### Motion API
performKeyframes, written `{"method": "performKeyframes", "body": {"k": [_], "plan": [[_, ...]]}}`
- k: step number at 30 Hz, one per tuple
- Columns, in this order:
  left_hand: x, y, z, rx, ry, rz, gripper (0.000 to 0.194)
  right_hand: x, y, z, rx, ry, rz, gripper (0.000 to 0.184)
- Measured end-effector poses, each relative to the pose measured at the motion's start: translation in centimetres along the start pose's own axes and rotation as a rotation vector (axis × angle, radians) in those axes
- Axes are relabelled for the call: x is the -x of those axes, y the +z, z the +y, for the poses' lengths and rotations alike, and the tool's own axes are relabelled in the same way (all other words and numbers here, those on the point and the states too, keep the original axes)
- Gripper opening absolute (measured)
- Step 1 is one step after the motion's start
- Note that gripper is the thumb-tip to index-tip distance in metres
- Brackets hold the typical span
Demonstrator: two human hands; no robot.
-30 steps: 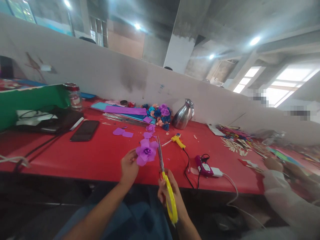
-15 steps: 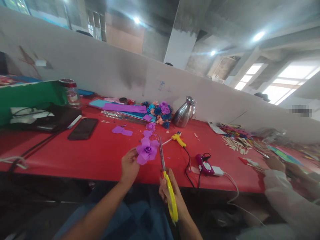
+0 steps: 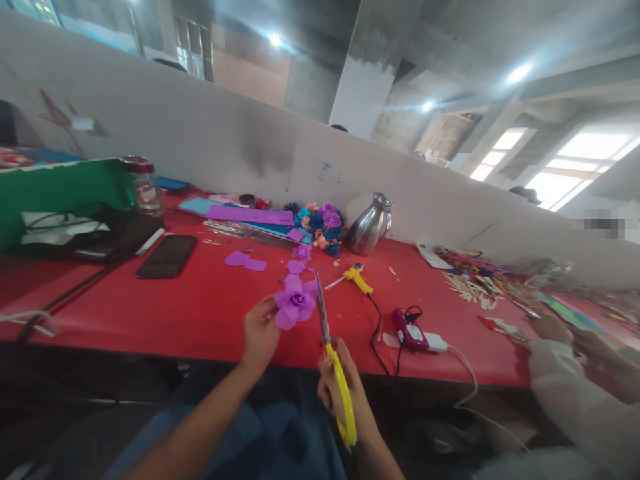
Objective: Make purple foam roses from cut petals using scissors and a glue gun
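Near the front edge of the red table, my left hand (image 3: 261, 333) is closed on a purple paper flower (image 3: 296, 301), whose open petals face me. My right hand (image 3: 343, 380) grips yellow-handled scissors (image 3: 340, 387). Their blades point up and away from me, close beside the flower's right petals; whether they touch is unclear. Just beyond the flower lie a smaller purple flower (image 3: 302, 253) and purple paper pieces (image 3: 245, 260). A yellow glue gun (image 3: 358, 279) rests to the right of the blades.
A steel jug (image 3: 369, 225) stands behind, beside a cluster of paper flowers (image 3: 320, 223) and purple paper strips (image 3: 250, 215). A phone (image 3: 167, 257) lies left. A purple power socket (image 3: 411, 331) with cables sits right. A co-worker's sleeve (image 3: 557, 367) shows at far right.
The scissor blades have tilted slightly left, nearer the flower's petals. Both hands keep their hold, and the flower has barely shifted.
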State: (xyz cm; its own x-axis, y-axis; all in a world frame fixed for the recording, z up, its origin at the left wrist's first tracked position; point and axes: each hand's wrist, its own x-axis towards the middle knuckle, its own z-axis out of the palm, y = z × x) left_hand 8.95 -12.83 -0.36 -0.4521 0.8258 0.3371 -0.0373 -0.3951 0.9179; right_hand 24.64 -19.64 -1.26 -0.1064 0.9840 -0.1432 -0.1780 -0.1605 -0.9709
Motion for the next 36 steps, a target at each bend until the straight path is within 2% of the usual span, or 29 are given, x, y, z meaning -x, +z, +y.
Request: {"method": "performKeyframes", "body": {"k": [7,14,18,24,29,36], "plan": [[-0.2,-0.3,-0.5,0.002,0.032,-0.01,0.022,0.0,0.2,-0.2,0.007,0.06,0.018,0.088],[-0.7,-0.4,-0.5,0.046,0.018,0.013,0.022,0.5,0.2,-1.6,0.029,0.095,0.018,0.095],[-1.1,-0.5,-0.7,0.08,-0.014,0.051,0.022,0.6,-0.1,-1.8,0.03,0.096,-0.007,0.087],[-1.6,-1.1,-0.8,0.115,-0.03,0.002,0.022,0.4,-0.7,-2.3,0.084,0.076,-0.105,0.068],[-2.0,-1.3,-0.7,0.139,-0.061,-0.019,0.014,0.3,-1.2,-3.0,0.163,0.066,-0.168,0.07],[-2.6,-1.8,-0.8,0.146,-0.084,-0.032,0.01,0.5,-1.9,-4.4,0.212,0.117,-0.182,0.071]]}}
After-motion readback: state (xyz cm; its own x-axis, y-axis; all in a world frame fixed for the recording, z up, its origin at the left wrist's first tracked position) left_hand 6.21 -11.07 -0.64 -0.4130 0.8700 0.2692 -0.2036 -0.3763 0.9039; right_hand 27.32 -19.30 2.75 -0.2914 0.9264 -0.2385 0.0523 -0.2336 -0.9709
